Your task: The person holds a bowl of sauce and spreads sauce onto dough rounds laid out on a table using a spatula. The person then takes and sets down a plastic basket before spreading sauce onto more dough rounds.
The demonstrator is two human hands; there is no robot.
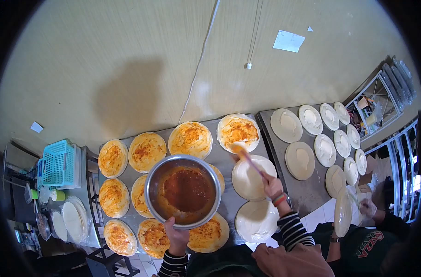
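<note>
My left hand (177,236) grips the near rim of a steel mixing bowl (148,194), held above the table. Dark red sauce (186,189) with oily orange edges lies inside it. In my right hand (271,185) is a brush (251,161) with a pinkish handle; its orange-stained, motion-blurred head is by the near edge of a sauced dough round (238,131). I cannot tell whether it touches. Nearer me are two plain white dough rounds (254,177). Several sauce-smeared rounds (119,197) surround the bowl, which partly hides some.
A second metal table (307,196) on the right holds several plates of pale dough. A co-worker's gloved hand (368,208) works beside a tilted dough plate (343,212). At left stand a turquoise basket (57,162) and stacked white discs (74,219). The wall bounds the back.
</note>
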